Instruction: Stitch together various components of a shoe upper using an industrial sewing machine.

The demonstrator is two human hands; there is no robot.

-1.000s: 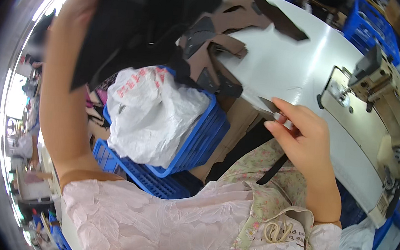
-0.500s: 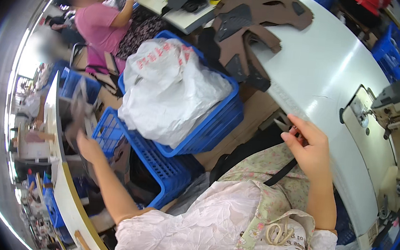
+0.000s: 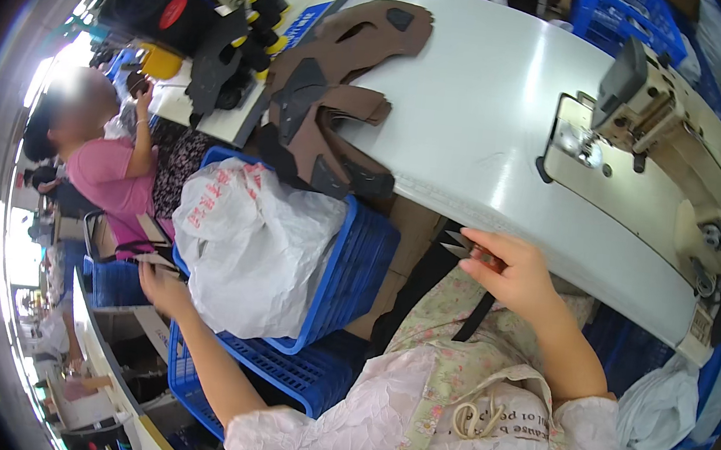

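My right hand (image 3: 509, 271) is closed around small thread snips (image 3: 487, 258) with a reddish-brown handle. Their pointed metal blades stick out to the left, beside the front edge of the white table (image 3: 480, 88). Out to the left, my left hand (image 3: 165, 291) is blurred beside a large white plastic bag (image 3: 257, 249); its fingertips are smeared, so what they hold, if anything, is unclear. The bag fills a blue plastic basket (image 3: 356, 264). Brown shoe-upper-like pieces with dark grey patches (image 3: 327, 129) lie in a stack at the table's left end, partly over its edge.
A sewing machine (image 3: 653, 115) stands at the table's right. Another blue basket (image 3: 275, 370) sits below the bag. At the far left a person in a pink top (image 3: 116, 169) sits by a bench with yellow-and-black spools (image 3: 262, 30). White cloth or plastic (image 3: 662, 406) hangs at lower right.
The view has turned rightward. Half a second ago a blurred dark piece was at my left hand; it no longer shows there. My right hand keeps the snips, now more plainly visible.
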